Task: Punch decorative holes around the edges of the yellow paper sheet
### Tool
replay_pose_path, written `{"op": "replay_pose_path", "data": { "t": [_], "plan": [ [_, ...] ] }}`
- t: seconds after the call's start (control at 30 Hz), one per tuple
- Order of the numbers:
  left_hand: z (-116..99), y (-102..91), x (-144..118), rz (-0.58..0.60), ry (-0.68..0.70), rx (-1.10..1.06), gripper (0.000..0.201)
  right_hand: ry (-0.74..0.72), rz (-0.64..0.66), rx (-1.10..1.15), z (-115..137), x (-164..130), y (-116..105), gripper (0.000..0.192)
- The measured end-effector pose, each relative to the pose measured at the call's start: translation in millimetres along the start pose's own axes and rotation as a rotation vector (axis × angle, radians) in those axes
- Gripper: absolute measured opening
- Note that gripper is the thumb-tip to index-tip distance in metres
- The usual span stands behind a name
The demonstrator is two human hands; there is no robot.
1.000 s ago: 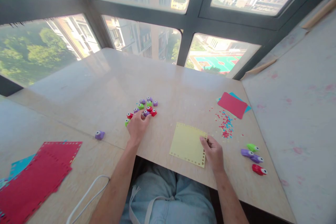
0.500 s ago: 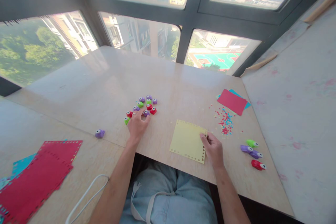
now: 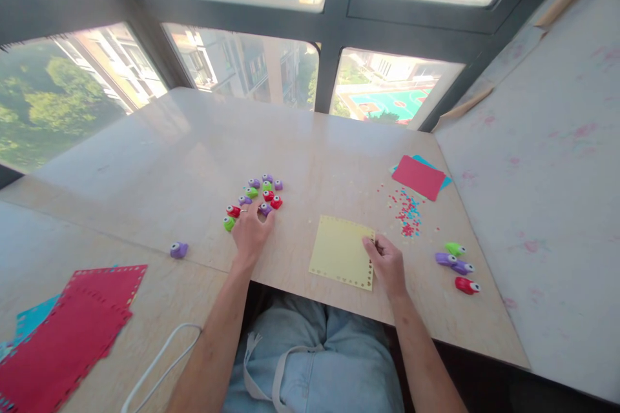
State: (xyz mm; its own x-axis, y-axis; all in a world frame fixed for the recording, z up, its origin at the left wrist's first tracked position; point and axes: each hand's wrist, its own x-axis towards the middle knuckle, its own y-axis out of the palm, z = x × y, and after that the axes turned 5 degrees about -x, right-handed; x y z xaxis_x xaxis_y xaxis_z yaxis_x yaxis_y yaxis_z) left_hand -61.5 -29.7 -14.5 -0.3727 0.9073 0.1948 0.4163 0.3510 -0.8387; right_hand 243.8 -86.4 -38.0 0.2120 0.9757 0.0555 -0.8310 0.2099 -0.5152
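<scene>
My left hand (image 3: 252,231) is at a cluster of small craft punches in the middle of the table. Its thumb and index finger are around a purple craft punch (image 3: 265,209) at the near side of the group. Close by are a red punch (image 3: 276,202), another red punch (image 3: 233,211) and a green punch (image 3: 228,224). My right hand (image 3: 390,264) pinches the right edge of a yellow sheet of paper (image 3: 339,248) lying on the table. Small punched holes line the sheet's edges.
A lone purple punch (image 3: 179,250) lies left, near punched red sheets (image 3: 72,329) and a white cable (image 3: 165,348). To the right are red and blue confetti (image 3: 409,214), stacked cards (image 3: 417,177) and several punches, including a red one (image 3: 467,285). Windows and a wall border the table.
The whole view has shifted slightly. Both hands keep nearly the same places, the left at the purple punch and the right on the yellow sheet's edge.
</scene>
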Motion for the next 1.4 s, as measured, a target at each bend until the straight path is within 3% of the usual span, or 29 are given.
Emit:
{"op": "replay_pose_path", "data": {
  "t": [0.13,0.4,0.77,1.03,1.4],
  "plan": [
    [-0.3,2.2,-6.4,-0.030,0.031,0.013,0.038,-0.012,-0.009,-0.010,3.3,-0.1,-0.8,0.037],
    [0.2,0.7,-17.0,0.040,0.139,-0.033,0.034,-0.009,-0.005,0.007,4.3,0.0,-0.7,0.036],
    [8.1,5.5,-26.8,0.197,0.294,-0.378,0.027,-0.011,-0.012,0.057,8.6,0.7,-2.3,0.035],
    [-7.2,15.4,-33.6,0.347,0.330,-0.632,0.026,0.034,-0.026,0.116,6.1,1.2,-3.8,0.038],
    [-31.7,29.9,-37.6,0.416,0.408,-0.663,0.029,0.087,0.007,0.235,7.8,1.4,-6.6,0.039]
  ]
}}
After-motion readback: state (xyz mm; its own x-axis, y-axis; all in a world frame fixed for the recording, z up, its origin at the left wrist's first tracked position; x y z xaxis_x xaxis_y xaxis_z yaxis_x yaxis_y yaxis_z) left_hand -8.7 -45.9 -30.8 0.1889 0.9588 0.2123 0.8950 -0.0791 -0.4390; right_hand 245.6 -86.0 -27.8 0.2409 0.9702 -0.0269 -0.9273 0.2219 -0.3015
